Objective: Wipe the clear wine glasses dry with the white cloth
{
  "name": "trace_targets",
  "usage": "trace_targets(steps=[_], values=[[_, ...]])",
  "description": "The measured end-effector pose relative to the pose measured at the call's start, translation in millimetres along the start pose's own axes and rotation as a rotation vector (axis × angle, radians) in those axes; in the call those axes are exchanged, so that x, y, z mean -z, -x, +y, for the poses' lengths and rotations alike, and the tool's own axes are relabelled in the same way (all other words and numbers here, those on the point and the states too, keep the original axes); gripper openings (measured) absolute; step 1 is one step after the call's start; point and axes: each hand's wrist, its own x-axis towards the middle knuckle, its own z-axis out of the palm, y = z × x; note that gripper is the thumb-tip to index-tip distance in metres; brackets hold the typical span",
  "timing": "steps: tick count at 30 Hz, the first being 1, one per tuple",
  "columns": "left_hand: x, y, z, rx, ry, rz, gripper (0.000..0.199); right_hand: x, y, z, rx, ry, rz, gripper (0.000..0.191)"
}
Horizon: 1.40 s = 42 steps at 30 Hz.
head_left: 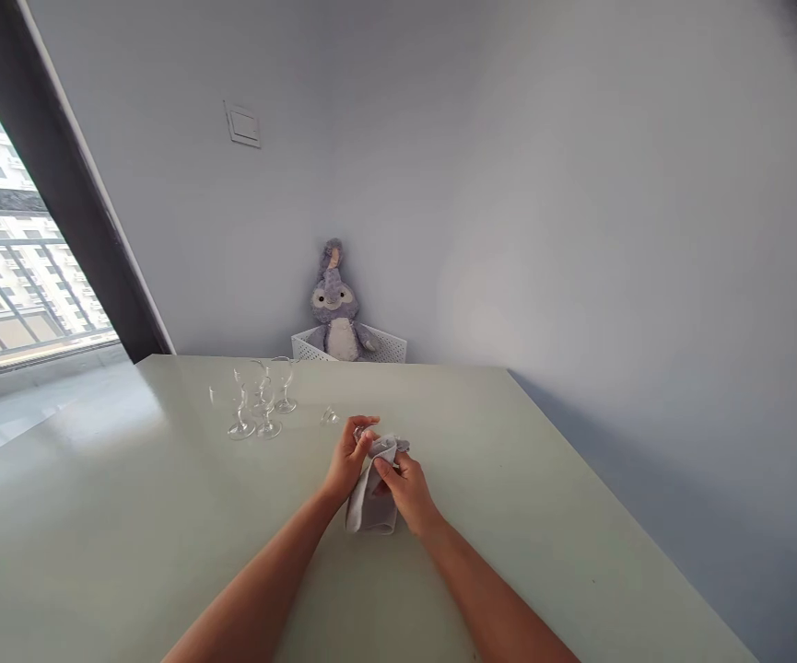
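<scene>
A light grey cloth (373,508) hangs in folds over the table, bunched at its top. My right hand (408,490) is closed on it, thumb pressed to the front of the fold. My left hand (348,462) curls around a clear glass (359,432), only a small shiny part of which shows between the fingers and beside the cloth. The rest of that glass is hidden by my hands and the cloth. Both hands are close together, a little above the tabletop.
Several stemmed glasses (268,425) stand grouped at the table's far left. A small clear object (330,416) lies beyond my left hand. Behind the pale table (509,516), a purple plush toy (343,337) sits in a white perforated basket (391,347) against the wall.
</scene>
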Motion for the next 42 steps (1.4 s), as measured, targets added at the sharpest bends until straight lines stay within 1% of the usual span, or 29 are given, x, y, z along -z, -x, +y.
trace_targets(steps=[2,4,7,9,11,13,15,17,19,20,22,23,24,26,28,29,30,31,32,34,36,37,38,40,42], values=[[-2.7,3,0,0.003,0.013,0.016,0.028,0,-1,2,-0.017,-0.003,0.027,0.034],[-5.3,5,0,0.049,0.070,0.031,0.027,1,-1,3,-0.010,0.001,0.024,0.032],[-8.4,8,1,0.129,0.119,0.002,0.028,1,0,2,0.021,0.009,-0.004,0.032],[-9.3,9,2,0.146,0.111,-0.032,0.028,-1,2,3,0.011,-0.022,-0.027,0.031],[-8.9,8,4,0.147,0.085,-0.045,0.026,-4,3,5,-0.064,-0.111,-0.054,0.032],[-7.5,7,5,0.163,0.037,-0.045,0.025,-5,1,7,-0.151,-0.264,-0.048,0.034],[-5.9,5,6,0.176,0.019,-0.047,0.028,-3,-4,6,-0.187,-0.449,0.007,0.034],[-5.1,4,7,0.148,0.073,-0.042,0.034,2,-8,3,-0.215,-0.610,0.070,0.032],[-4.9,4,9,0.106,0.126,-0.043,0.038,6,-10,-1,-0.265,-0.688,0.101,0.029],[-4.9,4,11,0.099,0.137,-0.049,0.038,7,-10,-2,-0.278,-0.689,0.103,0.029],[-4.7,4,12,0.133,0.146,-0.082,0.034,6,-7,-3,-0.250,-0.590,0.078,0.032],[-4.5,4,12,0.162,0.156,-0.090,0.033,4,-4,-2,-0.214,-0.477,0.057,0.034],[-4.0,4,12,0.193,0.169,-0.090,0.035,2,-1,-1,-0.162,-0.322,0.045,0.035],[-2.1,3,9,0.240,0.145,-0.088,0.040,-1,5,2,-0.023,0.065,0.047,0.033],[1.2,1,4,0.238,0.019,-0.075,0.041,0,6,4,0.123,0.409,0.059,0.026],[3.2,1,2,0.217,-0.073,-0.064,0.039,2,6,5,0.172,0.516,0.062,0.023],[5.4,0,1,0.182,-0.170,-0.043,0.036,5,4,5,0.186,0.566,0.069,0.021],[7.6,0,1,0.132,-0.256,-0.009,0.033,9,1,4,0.158,0.560,0.079,0.021],[9.5,0,2,0.070,-0.318,0.030,0.030,13,-2,3,0.098,0.501,0.104,0.021],[11.9,-1,8,-0.073,-0.356,0.067,0.027,20,-8,-1,-0.057,0.265,0.179,0.023],[11.6,-3,16,-0.186,-0.296,0.028,0.024,25,-11,-5,-0.197,-0.024,0.213,0.026],[10.5,-4,20,-0.207,-0.248,-0.016,0.023,26,-11,-8,-0.248,-0.154,0.196,0.028],[9.0,-6,24,-0.201,-0.199,-0.058,0.022,25,-10,-11,-0.284,-0.262,0.161,0.030],[5.8,-9,28,-0.129,-0.130,-0.094,0.021,22,-7,-17,-0.312,-0.402,0.064,0.033],[4.0,-12,30,-0.038,-0.115,-0.088,0.021,19,-2,-25,-0.275,-0.409,-0.013,0.033]])
